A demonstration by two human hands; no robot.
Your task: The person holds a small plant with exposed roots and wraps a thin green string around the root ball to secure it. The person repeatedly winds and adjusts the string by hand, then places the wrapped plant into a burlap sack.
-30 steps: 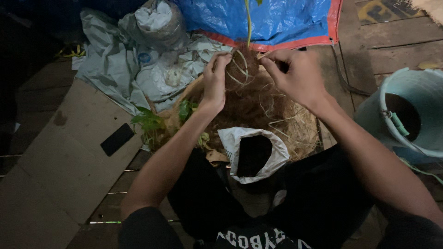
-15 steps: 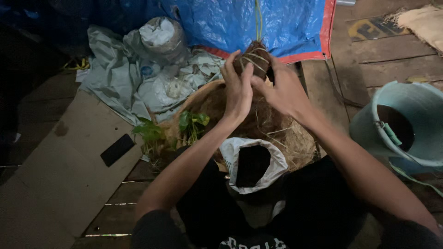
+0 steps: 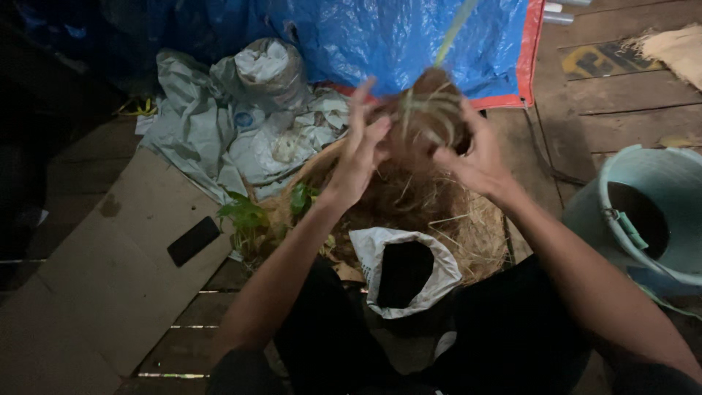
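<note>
The brown, fibre-wrapped root ball (image 3: 428, 121) is cupped between the spread left hand (image 3: 360, 157) and right hand (image 3: 475, 157); loosely held, its fibres could unravel.

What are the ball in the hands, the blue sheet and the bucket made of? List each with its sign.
Ball: looks like brown plant fibre, maybe coconut husk; rough, matte, loose strands sticking out.
Blue sheet: probably woven plastic tarp; crinkled, slightly shiny, with an orange-red edge.
Bucket: seemingly plastic; smooth pale-teal wall with a moulded rim.
</note>
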